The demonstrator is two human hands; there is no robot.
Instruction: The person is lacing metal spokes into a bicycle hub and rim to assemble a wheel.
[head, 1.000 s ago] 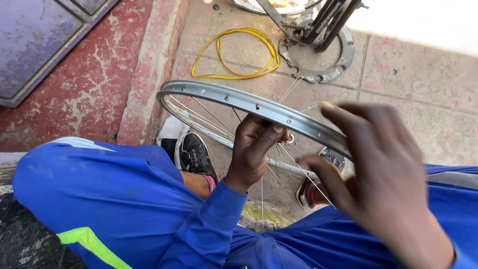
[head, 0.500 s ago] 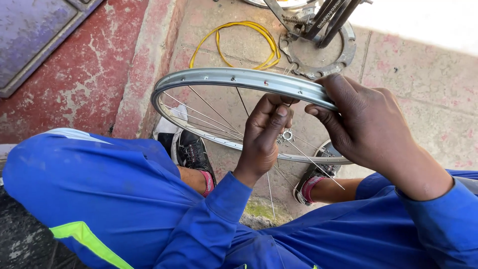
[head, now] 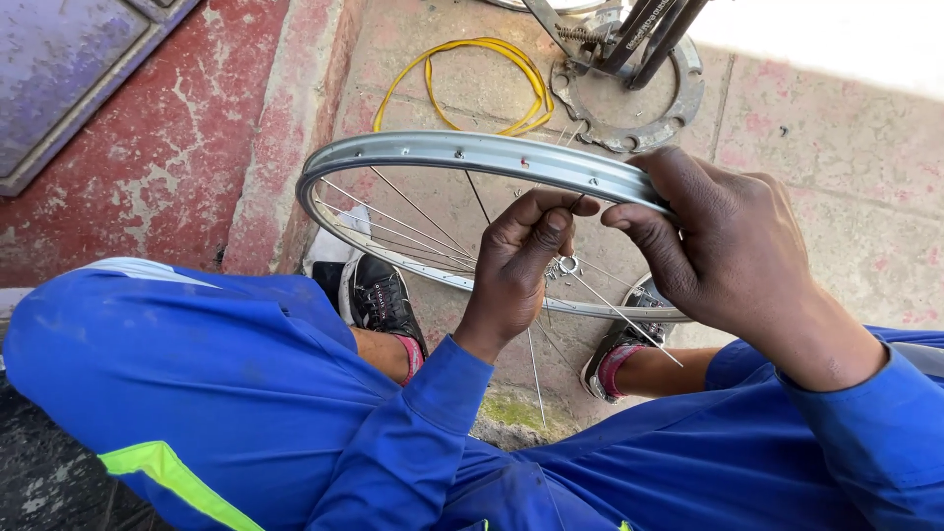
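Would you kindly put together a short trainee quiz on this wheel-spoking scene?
1. True or false: the right hand rests on the silver wheel rim.
2. What does the left hand pinch at the rim's inner side? A) a thin spoke B) a hammer C) a tyre
3. Fill in: the loop of cable lying on the paving beyond the rim is ____ in colour.

Key: 1 true; 2 A; 3 yellow.
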